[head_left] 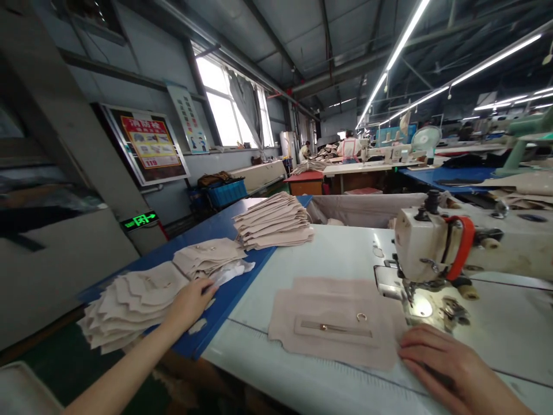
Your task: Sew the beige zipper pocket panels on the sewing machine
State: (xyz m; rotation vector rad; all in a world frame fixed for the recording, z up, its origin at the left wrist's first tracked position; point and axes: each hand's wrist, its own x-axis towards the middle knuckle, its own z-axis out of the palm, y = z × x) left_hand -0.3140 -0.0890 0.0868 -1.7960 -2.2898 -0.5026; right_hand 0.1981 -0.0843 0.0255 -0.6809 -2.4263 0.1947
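Note:
A beige fabric panel [337, 300] lies flat on the pale sewing table, with a zipper [337, 329] set in a stitched rectangle and a small metal ring beside it. My right hand [444, 363] rests at the panel's right edge, fingers stretched out, holding nothing. To the left, my left hand [192, 302] reaches over the blue surface, touching the edge of fanned beige fabric pieces [133, 294]. Its fingers are slightly bent, and I see nothing between them. Just beyond its fingertips sit white scraps [233, 271] and a small stack of beige pieces [207, 253].
A sewing machine [419, 242] with a red lever stands at the right, its lamp lighting the needle plate. A taller fabric stack [274, 222] sits at the table's back left. Behind the table is a cloth-lined bin [367, 210]. People work farther off.

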